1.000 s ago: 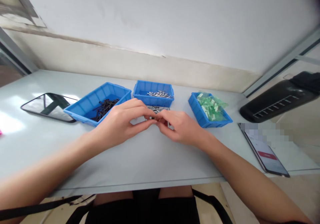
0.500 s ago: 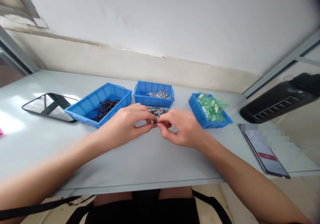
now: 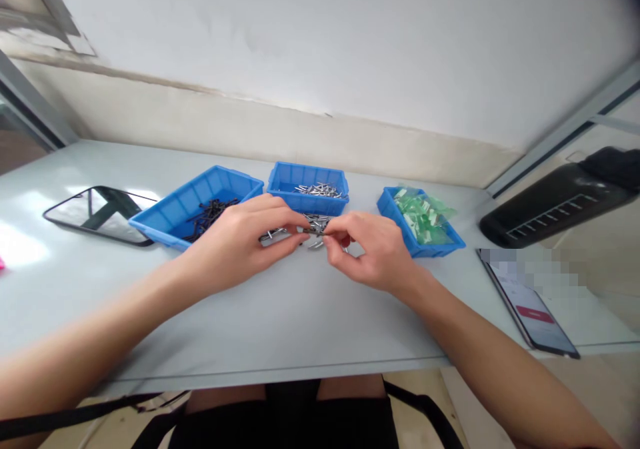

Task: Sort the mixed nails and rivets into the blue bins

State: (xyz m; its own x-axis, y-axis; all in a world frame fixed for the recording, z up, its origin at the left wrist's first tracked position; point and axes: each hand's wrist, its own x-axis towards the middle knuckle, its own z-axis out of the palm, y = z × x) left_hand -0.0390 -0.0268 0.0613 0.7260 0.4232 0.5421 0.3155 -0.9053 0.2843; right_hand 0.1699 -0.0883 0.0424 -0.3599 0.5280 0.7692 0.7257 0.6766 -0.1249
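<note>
The left hand point(image 3: 240, 245) and right hand point(image 3: 373, 249) meet fingertip to fingertip over the table point(image 3: 280, 322), each pinching an end of one small silver pin point(image 3: 316, 231) between thumb and forefinger. Half a second ago the pinch sat lower, close to the tabletop; now both hands have risen a little and the pin is held just above the loose pile of pins point(image 3: 295, 230), more of which shows to the left of the fingers than before. The right hand's other fingers are curled under, as earlier.

Just behind the pile stands the middle bin point(image 3: 306, 181) with more silver pins. To its left the bin of black screws point(image 3: 185, 209) is partly covered by the left hand. To the right, the bin of green bags point(image 3: 400, 229) lies near the right hand. A phone point(image 3: 97, 214) lies far left, another phone point(image 3: 530, 302) at the right; none of these has moved.
</note>
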